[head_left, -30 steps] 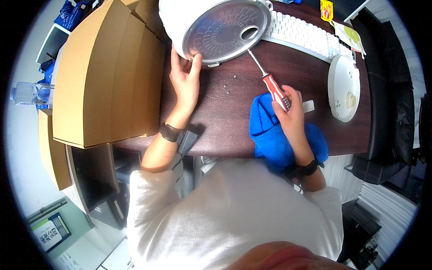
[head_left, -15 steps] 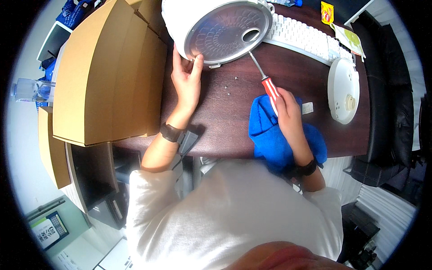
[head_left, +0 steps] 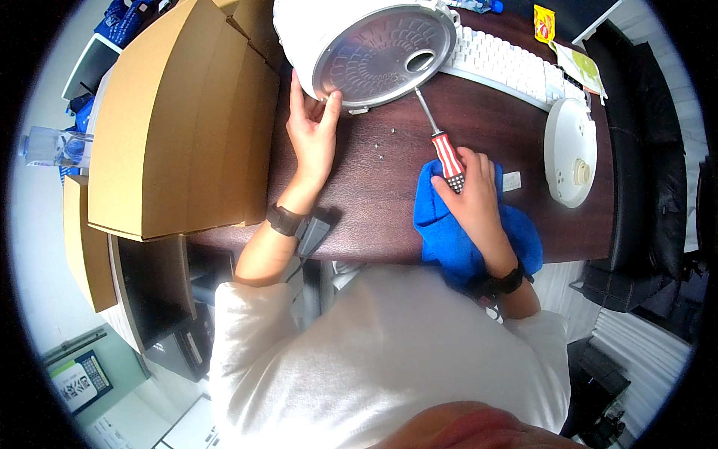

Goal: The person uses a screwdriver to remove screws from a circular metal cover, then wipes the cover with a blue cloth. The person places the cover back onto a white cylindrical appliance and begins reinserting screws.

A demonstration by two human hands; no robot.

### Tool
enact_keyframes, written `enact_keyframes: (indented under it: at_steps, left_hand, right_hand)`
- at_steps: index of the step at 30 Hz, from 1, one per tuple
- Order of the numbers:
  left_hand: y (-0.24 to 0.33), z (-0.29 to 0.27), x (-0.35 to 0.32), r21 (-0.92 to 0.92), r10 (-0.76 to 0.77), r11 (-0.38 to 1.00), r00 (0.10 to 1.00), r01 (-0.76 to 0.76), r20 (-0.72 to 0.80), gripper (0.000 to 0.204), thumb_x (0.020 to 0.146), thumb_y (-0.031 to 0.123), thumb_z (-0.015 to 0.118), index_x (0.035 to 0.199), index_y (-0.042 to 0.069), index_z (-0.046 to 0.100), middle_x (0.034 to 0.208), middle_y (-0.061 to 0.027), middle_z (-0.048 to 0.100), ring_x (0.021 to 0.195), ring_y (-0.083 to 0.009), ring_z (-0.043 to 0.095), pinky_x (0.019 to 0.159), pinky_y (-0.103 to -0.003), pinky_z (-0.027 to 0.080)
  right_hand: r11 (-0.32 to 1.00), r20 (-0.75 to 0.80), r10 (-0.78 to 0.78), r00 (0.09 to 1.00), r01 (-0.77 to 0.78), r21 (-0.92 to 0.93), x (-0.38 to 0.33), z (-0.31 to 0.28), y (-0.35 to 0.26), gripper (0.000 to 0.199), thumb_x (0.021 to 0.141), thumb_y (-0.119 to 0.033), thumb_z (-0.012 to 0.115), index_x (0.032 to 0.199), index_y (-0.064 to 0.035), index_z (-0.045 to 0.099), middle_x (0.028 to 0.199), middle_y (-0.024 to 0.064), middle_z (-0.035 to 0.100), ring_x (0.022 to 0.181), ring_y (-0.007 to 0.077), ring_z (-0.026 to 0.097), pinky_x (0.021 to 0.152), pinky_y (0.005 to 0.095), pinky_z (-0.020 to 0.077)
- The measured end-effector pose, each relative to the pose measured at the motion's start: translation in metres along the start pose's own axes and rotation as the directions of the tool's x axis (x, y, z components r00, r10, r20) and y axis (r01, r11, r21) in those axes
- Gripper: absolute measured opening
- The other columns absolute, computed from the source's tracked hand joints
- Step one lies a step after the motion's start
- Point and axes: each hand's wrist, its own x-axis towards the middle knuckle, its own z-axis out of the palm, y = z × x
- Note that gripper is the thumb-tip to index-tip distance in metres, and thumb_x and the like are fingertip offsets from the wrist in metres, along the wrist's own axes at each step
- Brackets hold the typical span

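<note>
A white rice cooker [head_left: 295, 30] is tilted at the top of the table, its round metal inner lid [head_left: 366, 63] facing me. My left hand [head_left: 313, 131] steadies the lid's lower left rim, with its thumb on the front and its fingers partly hidden behind. In my right hand [head_left: 475, 191] is a screwdriver [head_left: 447, 156] with a red-and-white striped handle, held loosely between thumb and fingers. Its tip reaches the lid's lower right edge; the exact contact is too small to see. A blue cloth [head_left: 437, 224] lies under my right hand. Several small screws [head_left: 380, 147] rest between my hands.
A white keyboard [head_left: 508, 63] stands behind the screwdriver. To the right lies a round white cover [head_left: 561, 153]. Large cardboard boxes [head_left: 179, 127] wall off the left side. Yellow packet [head_left: 544, 24] and green-white pouch [head_left: 580, 67] lie at the back right. The dark table [head_left: 359, 217] ends near my body.
My right hand has shifted its hold on the screwdriver: the fingers have loosened and the handle's end now shows. The rice cooker has moved slightly right. My left hand stays on the rim.
</note>
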Motion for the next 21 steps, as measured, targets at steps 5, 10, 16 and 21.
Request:
enact_keyframes:
  at_steps: [5,10,16,21]
  left_hand:
    - [-0.001,0.001,0.000,-0.026,0.017,1.000,1.000,-0.018,-0.019,0.069,0.089,0.007,0.060,0.144,0.000,0.020,0.106,-0.0119,0.062,0.096,-0.0143,0.059,0.084,-0.028,0.049]
    - [0.001,0.002,0.000,-0.034,0.010,0.999,1.000,-0.011,-0.014,0.068,0.089,0.007,0.060,0.143,0.000,0.020,0.108,-0.0123,0.061,0.098,-0.0150,0.059,0.085,-0.028,0.049]
    - [0.000,0.001,-0.001,-0.009,0.005,1.000,1.000,-0.006,-0.016,0.068,0.089,0.007,0.060,0.143,0.001,0.021,0.110,-0.0132,0.061,0.099,-0.0154,0.059,0.086,-0.029,0.049]
    - [0.000,0.002,0.000,-0.047,0.019,0.999,1.000,-0.020,-0.021,0.067,0.089,0.008,0.060,0.144,0.002,0.020,0.110,-0.0136,0.061,0.099,-0.0155,0.059,0.087,-0.029,0.048]
  right_hand:
    - [0.994,0.021,0.046,0.999,-0.043,-0.097,-0.007,-0.010,0.000,0.043,0.076,-0.027,0.068,0.103,0.0025,0.053,0.092,0.0171,0.052,0.089,0.0329,0.051,0.079,0.0433,0.0417]
    - [0.994,0.076,0.027,0.997,-0.019,-0.104,-0.009,-0.017,0.003,0.031,0.079,-0.026,0.066,0.092,0.0004,0.055,0.081,0.0156,0.053,0.082,0.0318,0.053,0.074,0.0422,0.0427]
    - [0.957,0.106,0.229,0.968,-0.244,0.157,-0.008,-0.021,0.000,0.031,0.078,-0.019,0.071,0.094,-0.0002,0.052,0.082,0.0135,0.058,0.077,0.0257,0.059,0.070,0.0381,0.0466]
    - [0.837,0.076,0.279,0.957,-0.281,0.470,-0.010,-0.009,0.016,0.039,0.079,-0.012,0.071,0.108,0.0015,0.049,0.084,0.0088,0.058,0.067,0.0148,0.058,0.061,0.0273,0.0484]
